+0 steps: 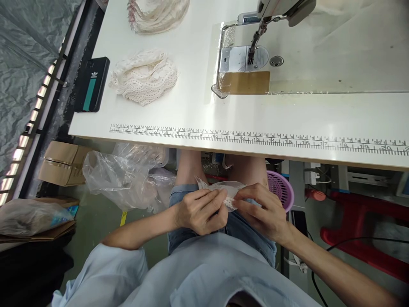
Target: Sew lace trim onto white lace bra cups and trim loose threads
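Observation:
Above my lap, my left hand (203, 211) pinches a small piece of white lace fabric (229, 201) between thumb and fingers. From the other side my right hand (262, 209) grips the same piece with its fingertips. Sheer white cloth spreads out behind the fingers, over my thighs. Parts of the piece are hidden by both hands. On the table ahead lies a bundle of cream lace trim (145, 79). Farther back sits a second cream bundle (159, 15) with a pinkish edge.
A sewing machine (252, 51) stands on the white table (191, 111), whose front edge carries a printed ruler. A black phone (92, 85) lies at the left edge. Below are plastic bags (118, 179), a cardboard box (62, 164), a purple basket (283, 187) and a red stool (348, 230).

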